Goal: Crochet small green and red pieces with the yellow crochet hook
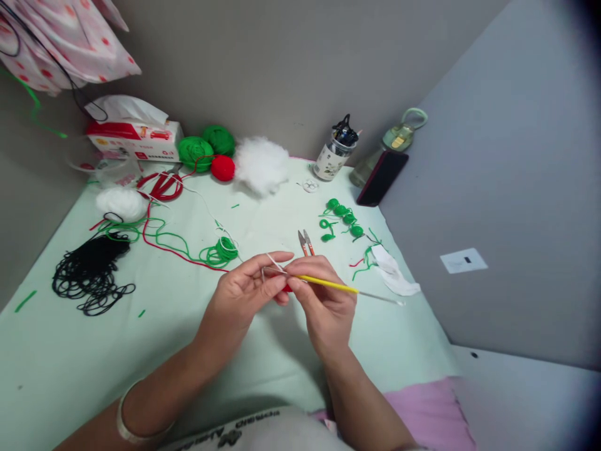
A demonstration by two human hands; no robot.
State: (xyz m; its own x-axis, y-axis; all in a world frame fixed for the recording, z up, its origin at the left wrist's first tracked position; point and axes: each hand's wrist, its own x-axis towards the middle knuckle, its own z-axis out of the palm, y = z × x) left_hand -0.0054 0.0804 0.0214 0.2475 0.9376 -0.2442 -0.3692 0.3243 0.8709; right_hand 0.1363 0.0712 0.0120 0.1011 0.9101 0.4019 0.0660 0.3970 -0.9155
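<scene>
My right hand (330, 307) grips a crochet hook (331, 284) by its yellow handle, and the metal shaft sticks out to the right. The hook's other end reaches the fingertips of my left hand (241, 288). Pinched there between thumb and fingers is a small red crochet piece (288, 289), mostly covered by the fingers. A strand of white yarn (273, 260) passes over my left index finger. Red yarn (197, 261) runs across the table toward my left hand. Just beyond my hands lie small thread snips (306, 243) with orange handles.
At left lie black yarn (89, 269), a white yarn ball (121, 204) and red-handled pliers (162, 186). Along the back stand a tissue box (136, 141), green yarn balls (196, 154), white stuffing (261, 166) and a pen holder (332, 160). Rightward are green crocheted balls (348, 218) and a phone (382, 178).
</scene>
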